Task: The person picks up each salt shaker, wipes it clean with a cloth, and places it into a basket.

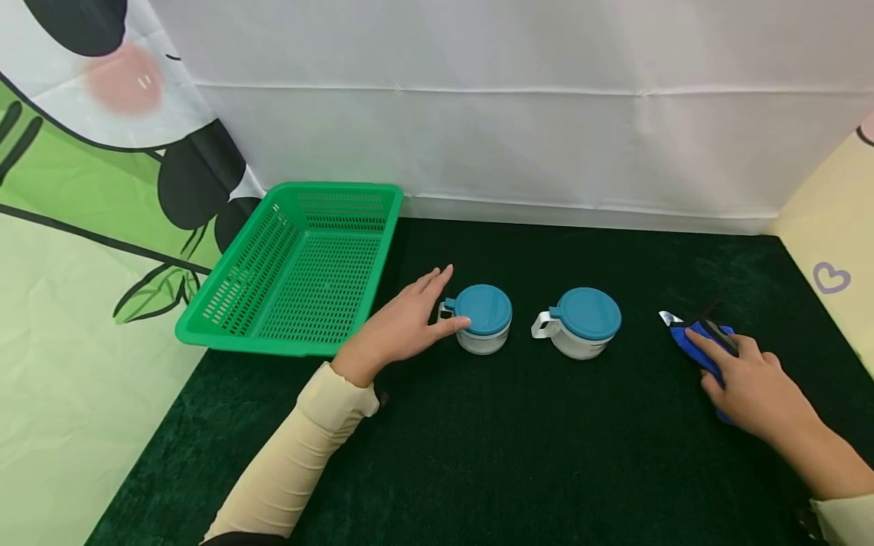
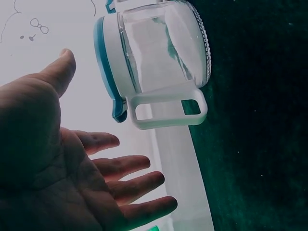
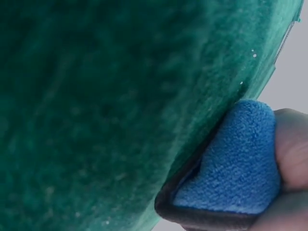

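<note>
In the head view my left hand (image 1: 404, 320) reaches beside the left glass jar (image 1: 483, 343), which has a blue lid and a white handle. Its fingers are spread, with the thumb by the lid; the left wrist view shows the palm (image 2: 62, 168) apart from the jar's handle (image 2: 166, 122). A second jar (image 1: 582, 347) of the same kind stands to the right. At the right, my right hand (image 1: 761, 390) holds a folded blue cloth (image 1: 691, 347) with dark edging and a white tag. The cloth's plush fold (image 3: 236, 163) shows against fingers in the right wrist view.
A green plastic basket (image 1: 374, 303) with slotted walls stands at the back left. Dark green fabric (image 1: 519, 455) covers the table. A white sheet (image 1: 478, 144) hangs behind it, with printed panels at both sides.
</note>
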Demonstrator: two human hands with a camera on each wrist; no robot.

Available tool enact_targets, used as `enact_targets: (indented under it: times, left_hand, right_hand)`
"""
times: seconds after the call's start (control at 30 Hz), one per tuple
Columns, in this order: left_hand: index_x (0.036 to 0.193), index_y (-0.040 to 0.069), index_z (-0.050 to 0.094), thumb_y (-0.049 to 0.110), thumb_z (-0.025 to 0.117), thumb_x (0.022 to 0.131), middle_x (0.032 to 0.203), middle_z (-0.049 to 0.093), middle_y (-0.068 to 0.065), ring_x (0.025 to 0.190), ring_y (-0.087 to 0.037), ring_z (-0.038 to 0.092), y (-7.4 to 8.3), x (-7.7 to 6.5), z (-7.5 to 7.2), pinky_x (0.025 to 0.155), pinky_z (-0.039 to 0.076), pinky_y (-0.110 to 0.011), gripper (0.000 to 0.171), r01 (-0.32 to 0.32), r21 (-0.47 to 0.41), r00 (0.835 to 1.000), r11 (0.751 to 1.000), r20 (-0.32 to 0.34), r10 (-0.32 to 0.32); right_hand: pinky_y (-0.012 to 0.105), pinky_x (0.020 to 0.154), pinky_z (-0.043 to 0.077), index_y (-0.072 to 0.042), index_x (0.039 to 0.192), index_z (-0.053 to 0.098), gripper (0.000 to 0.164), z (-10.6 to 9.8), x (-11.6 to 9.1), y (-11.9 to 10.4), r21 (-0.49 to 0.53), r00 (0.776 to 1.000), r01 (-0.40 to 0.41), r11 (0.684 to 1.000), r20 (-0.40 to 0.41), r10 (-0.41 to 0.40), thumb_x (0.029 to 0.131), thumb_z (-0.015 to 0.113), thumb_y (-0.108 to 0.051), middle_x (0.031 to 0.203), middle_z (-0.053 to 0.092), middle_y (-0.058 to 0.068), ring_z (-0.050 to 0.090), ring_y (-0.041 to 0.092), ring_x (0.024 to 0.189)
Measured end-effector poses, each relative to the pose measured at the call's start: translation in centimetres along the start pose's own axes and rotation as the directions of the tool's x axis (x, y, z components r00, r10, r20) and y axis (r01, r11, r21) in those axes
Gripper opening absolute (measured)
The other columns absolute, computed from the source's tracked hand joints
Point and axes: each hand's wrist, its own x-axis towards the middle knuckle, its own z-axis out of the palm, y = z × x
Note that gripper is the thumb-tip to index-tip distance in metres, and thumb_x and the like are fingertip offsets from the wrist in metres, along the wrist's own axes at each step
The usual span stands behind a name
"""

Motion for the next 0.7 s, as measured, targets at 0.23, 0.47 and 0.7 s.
enact_targets:
  times: [0.23, 0.47, 0.7]
  left_hand:
    - [0.166, 0.019, 0.016, 0.065, 0.048, 0.102, 0.168, 0.025, -0.014, 0.151, -0.033, 0.030, -0.5, 0.0, 0.1, 0.121, 0.028, -0.051, 0.085, -0.039, 0.007, 0.999, 0.999, 0.018, 0.038]
    - [0.166, 0.018, 0.018, 0.053, 0.057, 0.103, 0.165, 0.031, -0.013, 0.149, -0.031, 0.035, -0.8, 0.1, 0.1, 0.120, 0.031, -0.049, 0.081, -0.054, 0.030, 0.997, 0.998, 0.055, 0.053]
    - [0.164, 0.016, 0.026, 0.033, 0.061, 0.106, 0.159, 0.043, -0.012, 0.141, -0.026, 0.047, -0.8, 0.4, 0.4, 0.116, 0.038, -0.046, 0.069, -0.052, 0.047, 0.996, 0.998, 0.079, 0.049]
  right_hand:
    - [0.054, 0.060, 0.054, -0.011, 0.161, 0.026, 0.073, -0.4, 0.1, -0.2, 0.003, 1.000, 0.015, 1.000, -0.001, -0.015, 0.098, 0.063, -0.016, 0.134, 0.025, 0.054, 0.049, 0.070, 0.098]
    - [0.043, 0.054, 0.052, -0.009, 0.160, 0.027, 0.071, -1.0, 0.1, 0.0, 0.063, 1.000, 0.015, 0.998, -0.020, -0.014, 0.098, 0.062, -0.011, 0.132, 0.027, 0.054, 0.056, 0.054, 0.083]
    - [0.041, 0.054, 0.052, -0.009, 0.162, 0.022, 0.074, -2.1, 0.3, 0.0, 0.098, 1.000, 0.003, 0.995, -0.029, 0.000, 0.099, 0.060, -0.012, 0.132, 0.026, 0.053, 0.056, 0.056, 0.085]
